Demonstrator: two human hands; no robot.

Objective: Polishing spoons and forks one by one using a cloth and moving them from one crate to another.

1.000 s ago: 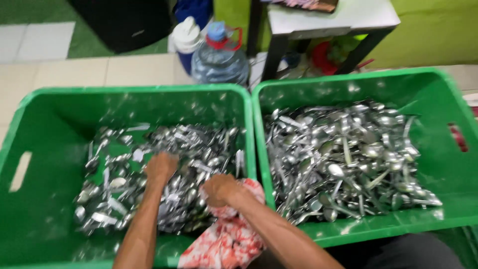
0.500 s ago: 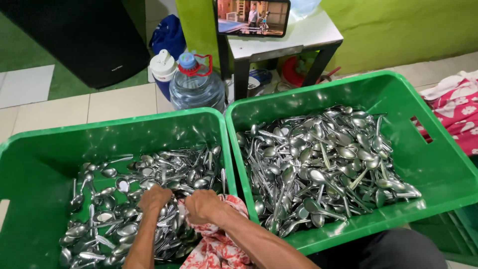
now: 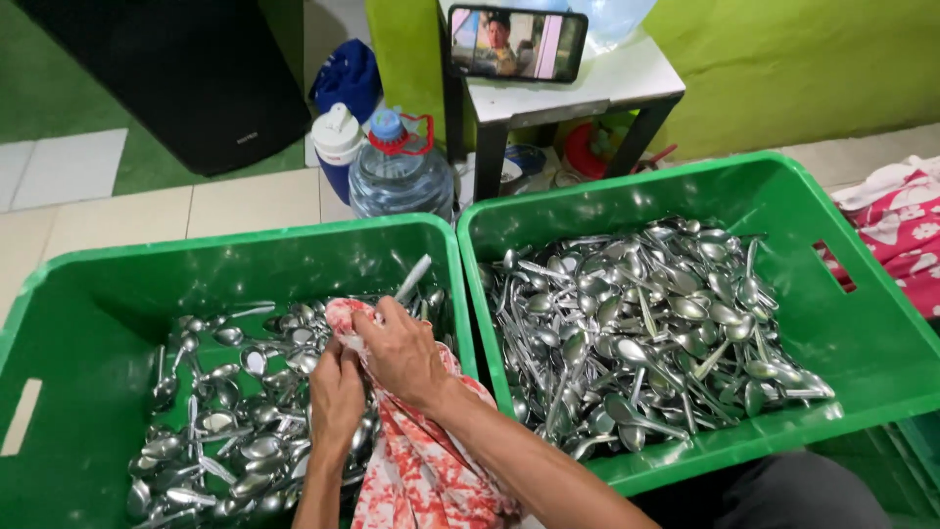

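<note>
We find the right hand (image 3: 403, 355) closed around a bunched red-and-white patterned cloth (image 3: 421, 460), knuckles up, with the handle of a metal spoon (image 3: 412, 278) sticking out past the fingers toward the far wall of the crate. The left hand (image 3: 336, 397) sits just beside it, fingers curled narrow and pressed against the same cloth; we cannot tell whether it grips cloth alone or a spoon inside the fold. The cloth trails down from the hands over the near rim toward the person's lap.

Both hands work above the left green plastic crate (image 3: 117, 274), whose floor carries a loose, scattered layer of metal spoons (image 3: 225, 411) with green showing between them. Touching it on the right stands a 2nd green crate (image 3: 783, 206) holding a denser heap of spoons (image 3: 646, 333).

Beyond the crates we note a large clear water bottle (image 3: 399, 176) with a blue cap, a white-lidded jug (image 3: 338, 142), a small white table (image 3: 578, 83) bearing a phone (image 3: 517, 43) propped on edge, and a 2nd patterned cloth (image 3: 896, 235) at the far right.
</note>
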